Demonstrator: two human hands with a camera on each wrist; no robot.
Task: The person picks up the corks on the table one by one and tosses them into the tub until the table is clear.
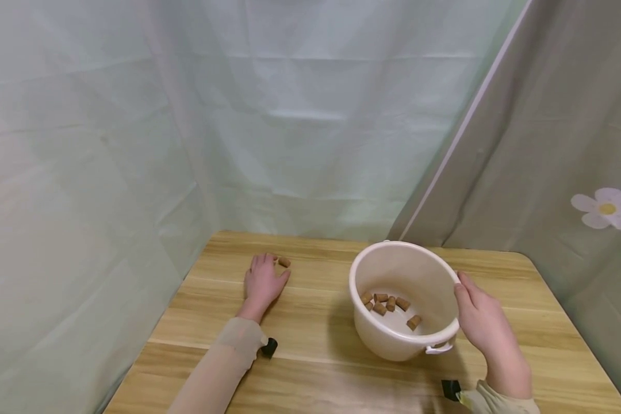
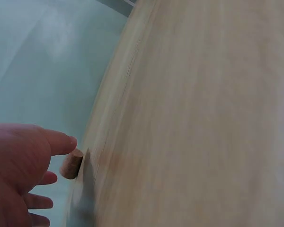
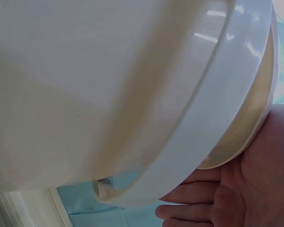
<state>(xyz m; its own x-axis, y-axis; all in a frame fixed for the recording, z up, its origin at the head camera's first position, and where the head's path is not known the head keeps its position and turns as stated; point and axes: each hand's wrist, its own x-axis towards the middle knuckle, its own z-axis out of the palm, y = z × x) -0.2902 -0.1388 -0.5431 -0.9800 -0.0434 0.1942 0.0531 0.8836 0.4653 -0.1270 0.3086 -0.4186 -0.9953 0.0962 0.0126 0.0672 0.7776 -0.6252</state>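
Observation:
My left hand (image 1: 265, 283) reaches over the far left of the table, its fingers extended and thumb spread. Just beyond the thumb, a small brown cork (image 1: 284, 262) lies on the wood; the left wrist view shows the same cork (image 2: 72, 164) right by the thumb tip. A white plastic bucket (image 1: 362, 322) is tilted toward me, right of the table's middle. My right hand (image 1: 483, 316) grips its rim on the right side, thumb over the edge and fingers against the outside. Several corks (image 1: 390, 303) lie scattered on the bucket's floor.
The wooden table (image 1: 310, 379) has its far edge close to a pale hanging sheet (image 1: 310, 144). A grey curtain (image 1: 528, 144) with white flowers hangs at the right. The bucket has a small white side handle (image 1: 439, 348) at its near right.

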